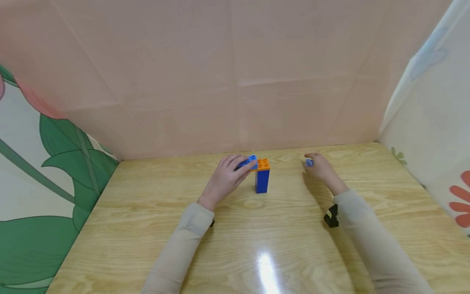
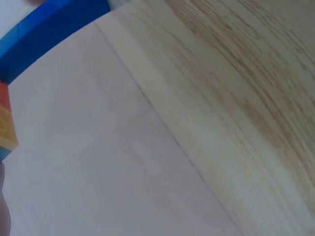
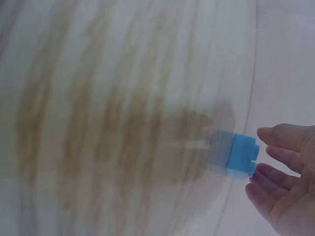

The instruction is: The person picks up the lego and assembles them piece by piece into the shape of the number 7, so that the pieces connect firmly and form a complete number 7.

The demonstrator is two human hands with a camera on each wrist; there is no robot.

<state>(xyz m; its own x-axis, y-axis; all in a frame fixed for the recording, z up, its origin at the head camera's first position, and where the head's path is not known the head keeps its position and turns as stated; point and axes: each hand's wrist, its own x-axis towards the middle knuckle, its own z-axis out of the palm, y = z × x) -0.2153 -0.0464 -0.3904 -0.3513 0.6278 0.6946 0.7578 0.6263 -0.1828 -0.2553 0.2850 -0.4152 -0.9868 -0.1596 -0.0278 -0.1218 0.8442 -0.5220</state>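
Note:
In the head view a small structure of building bricks stands on the table: a tall dark blue column (image 1: 262,181), an orange brick (image 1: 263,164) on top, and a light blue brick (image 1: 252,161) beside it. My left hand (image 1: 229,173) holds the structure's upper left side, its fingers covering some of the bricks. Close up in the left wrist view are the blue column (image 2: 54,34) and an orange piece (image 2: 6,125). To the right, a single light blue brick (image 3: 242,155) sits on the table, studs toward my right hand (image 3: 290,184), whose thumb and fingers are spread around it.
The wooden table (image 1: 293,245) meets a pinkish backdrop (image 1: 235,102) along its far edge. Patterned panels flank it, with green leaves (image 1: 69,163) at the left and a red flower (image 1: 463,198) at the right. Each wrist has a dark strapped-on device (image 1: 331,217).

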